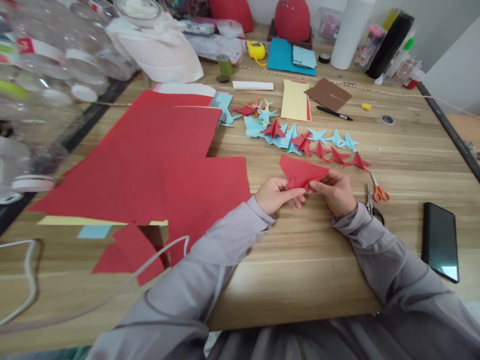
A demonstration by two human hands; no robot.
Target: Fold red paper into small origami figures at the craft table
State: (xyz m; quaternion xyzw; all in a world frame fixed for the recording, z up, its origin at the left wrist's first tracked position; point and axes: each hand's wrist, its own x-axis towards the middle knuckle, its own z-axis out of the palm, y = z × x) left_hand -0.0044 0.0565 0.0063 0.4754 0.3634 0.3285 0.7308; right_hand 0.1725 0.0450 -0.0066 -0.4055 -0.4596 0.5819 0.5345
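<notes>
Both hands grip a partly folded piece of red paper [300,169] above the wooden table. My left hand [276,194] pinches its lower left part, thumb along the bottom edge. My right hand [335,191] pinches the lower right edge between thumb and fingers. Just beyond the paper, several folded paper cranes, red [338,156] and light blue [336,138], stand in rows. Large red paper sheets [150,150] lie left of my left hand. Orange-handled scissors [380,193] and dark-handled scissors [371,204] rest beside my right wrist.
A black phone [439,242] lies at the right. Farther back are a pen [333,113], brown paper [328,95], yellow paper [295,101] and a yellow tape measure [255,50]. Plastic bottles [52,65] crowd the left side. A white cable [112,295] crosses near my left sleeve.
</notes>
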